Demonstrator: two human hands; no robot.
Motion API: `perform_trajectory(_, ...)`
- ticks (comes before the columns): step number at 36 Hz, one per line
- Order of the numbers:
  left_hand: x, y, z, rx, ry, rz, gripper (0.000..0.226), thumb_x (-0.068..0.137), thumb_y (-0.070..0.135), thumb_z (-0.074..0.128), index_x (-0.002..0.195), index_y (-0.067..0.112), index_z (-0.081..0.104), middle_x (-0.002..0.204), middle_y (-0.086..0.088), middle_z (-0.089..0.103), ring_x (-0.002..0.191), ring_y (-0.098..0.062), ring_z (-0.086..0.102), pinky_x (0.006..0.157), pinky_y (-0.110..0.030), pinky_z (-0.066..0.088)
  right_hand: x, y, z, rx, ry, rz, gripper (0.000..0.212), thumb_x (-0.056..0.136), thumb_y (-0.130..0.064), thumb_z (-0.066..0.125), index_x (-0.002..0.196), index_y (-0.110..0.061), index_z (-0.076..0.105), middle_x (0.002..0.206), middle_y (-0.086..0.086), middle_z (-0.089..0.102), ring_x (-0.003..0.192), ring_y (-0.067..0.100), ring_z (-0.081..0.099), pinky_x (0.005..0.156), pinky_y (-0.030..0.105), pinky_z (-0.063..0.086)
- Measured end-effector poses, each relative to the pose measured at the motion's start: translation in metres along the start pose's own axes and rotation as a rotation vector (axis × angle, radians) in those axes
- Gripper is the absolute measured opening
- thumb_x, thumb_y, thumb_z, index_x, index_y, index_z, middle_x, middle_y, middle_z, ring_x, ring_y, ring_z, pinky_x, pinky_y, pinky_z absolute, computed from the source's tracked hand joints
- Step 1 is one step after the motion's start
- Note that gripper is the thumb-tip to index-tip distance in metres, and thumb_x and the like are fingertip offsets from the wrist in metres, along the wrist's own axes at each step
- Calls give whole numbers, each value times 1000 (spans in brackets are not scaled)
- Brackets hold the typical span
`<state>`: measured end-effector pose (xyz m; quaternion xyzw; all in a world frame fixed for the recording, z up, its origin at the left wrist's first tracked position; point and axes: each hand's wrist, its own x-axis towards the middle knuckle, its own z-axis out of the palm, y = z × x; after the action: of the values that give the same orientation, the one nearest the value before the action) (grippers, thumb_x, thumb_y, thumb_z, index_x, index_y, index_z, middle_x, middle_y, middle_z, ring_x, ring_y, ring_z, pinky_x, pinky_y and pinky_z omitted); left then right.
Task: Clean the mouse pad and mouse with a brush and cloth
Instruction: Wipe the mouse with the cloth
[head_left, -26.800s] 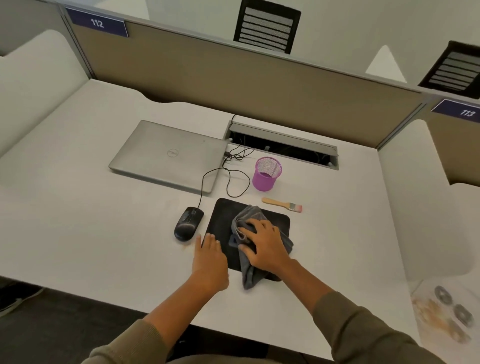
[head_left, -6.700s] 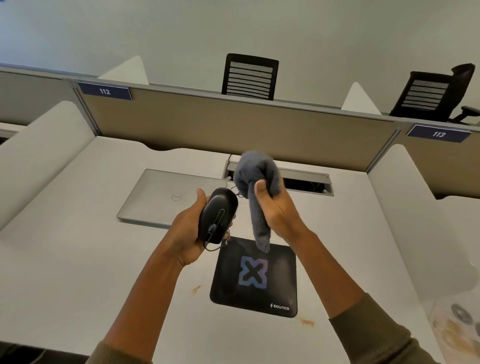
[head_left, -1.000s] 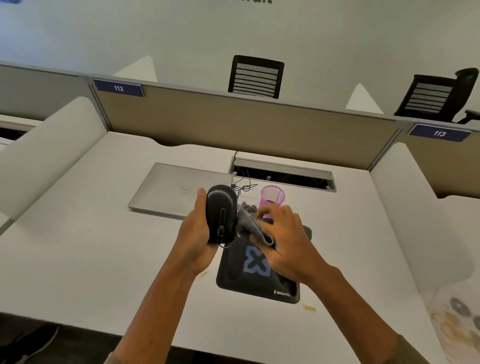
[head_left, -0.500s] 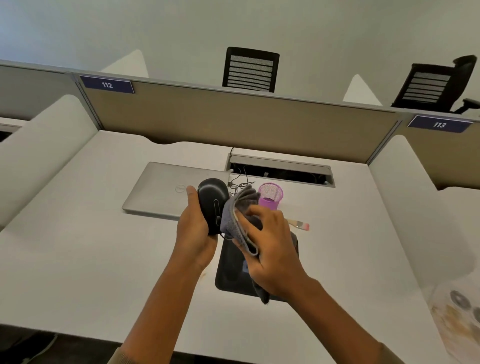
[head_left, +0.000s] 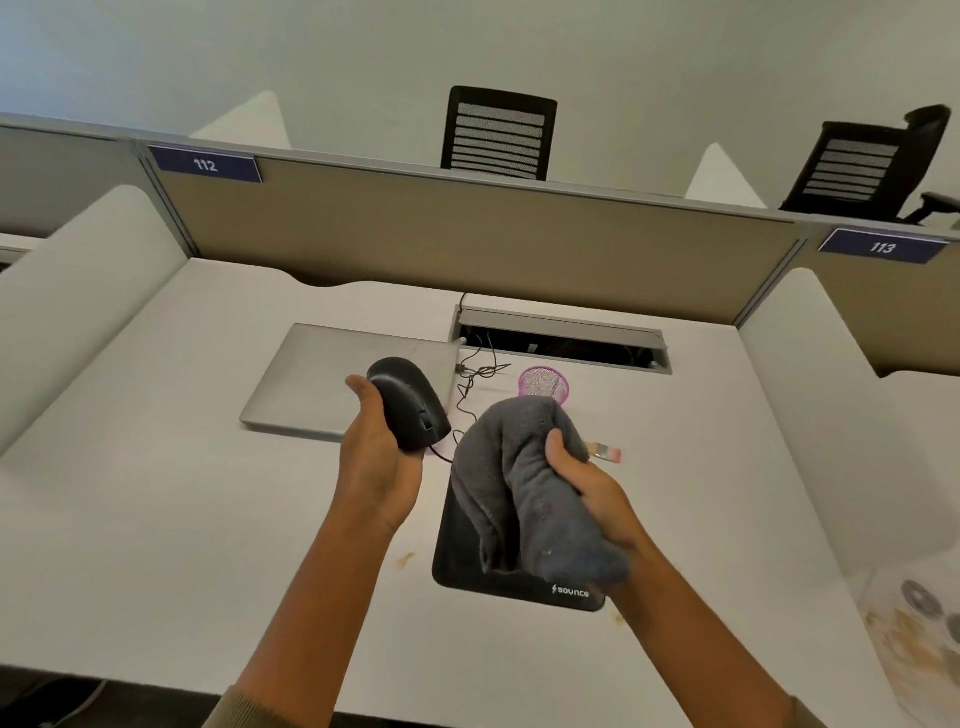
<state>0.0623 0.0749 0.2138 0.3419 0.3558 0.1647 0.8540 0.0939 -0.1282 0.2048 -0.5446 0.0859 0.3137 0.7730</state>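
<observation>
My left hand (head_left: 376, 467) grips the black wired mouse (head_left: 410, 402) and holds it up above the desk, its cable trailing down. My right hand (head_left: 587, 491) grips a bunched grey cloth (head_left: 519, 488), held a short way to the right of the mouse and not touching it. Below both lies the black mouse pad (head_left: 519, 584) on the white desk, mostly hidden by the cloth. A small wooden brush (head_left: 605, 452) lies on the desk just past my right hand, its handle partly hidden.
A closed silver laptop (head_left: 311, 379) lies at the back left. A purple mesh cup (head_left: 543, 382) stands beside an open cable tray (head_left: 561, 343). Small brown stains (head_left: 405, 558) mark the desk near the pad. Partition walls enclose the desk.
My right hand has pulled the cloth off the mouse and to the right, so the two are now apart. The mouse has tilted in my left hand.
</observation>
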Motion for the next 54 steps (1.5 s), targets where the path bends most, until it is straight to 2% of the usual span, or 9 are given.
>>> perform_trajectory(4,10,1,-8,-24,-59,-12,55,106,45,53,151,14,46,133,-7,64,125,-26,60,121,-52,40,3,-5,-4,107,19,45,40,102,-34,63,122,-1,70,88,14,77,72,25,76,60,30,62)
perform_trajectory(8,19,1,-23,10,-101,-7,31,108,31,56,136,16,55,127,-10,67,122,-28,63,118,-54,43,13,-1,-11,19,66,31,52,89,-43,75,124,-5,72,117,21,76,105,37,75,91,46,60)
perform_trajectory(20,59,3,-65,112,-92,6,39,105,13,60,143,4,57,133,-16,70,130,-34,64,114,-56,47,31,-15,-17,-524,52,-166,23,103,-34,64,123,-43,69,121,-11,76,116,14,72,106,43,55)
perform_trajectory(30,77,-7,-94,122,-72,-30,39,103,5,62,141,4,58,138,-19,65,131,-35,62,114,-57,47,39,-24,-30,-591,-149,-105,46,97,8,61,119,-27,80,126,-2,75,121,19,68,98,29,58)
perform_trajectory(34,84,-13,-103,125,-72,-51,35,101,0,62,137,1,61,135,-20,67,130,-35,63,113,-56,48,41,-22,-32,-537,-297,-44,35,96,-26,67,123,-6,76,138,11,66,129,31,62,114,49,49)
perform_trajectory(37,89,-17,-110,116,-67,-67,35,100,-2,62,135,-1,62,134,-20,68,129,-35,64,112,-56,49,41,-18,-25,-484,-168,-29,59,105,-46,52,110,7,77,126,12,73,118,29,67,103,37,52)
perform_trajectory(43,97,-26,-121,129,-58,-81,37,99,0,65,137,3,62,133,-19,69,128,-35,64,112,-57,49,56,-3,-26,-848,-93,-175,7,91,-16,80,92,-21,86,122,-10,70,119,12,63,95,21,49)
perform_trajectory(50,107,-33,-132,124,-52,-93,37,100,-1,64,136,3,63,134,-19,68,129,-35,63,113,-55,49,58,4,-19,-901,-90,-153,64,82,-9,86,128,-45,61,129,-10,65,102,10,73,88,28,63)
perform_trajectory(54,113,-37,-140,112,-53,-101,35,100,0,65,135,1,64,134,-20,69,129,-34,64,115,-55,47,63,6,-19,-1009,-53,-89,66,76,-14,91,127,-37,57,134,-6,52,103,10,70,78,15,58)
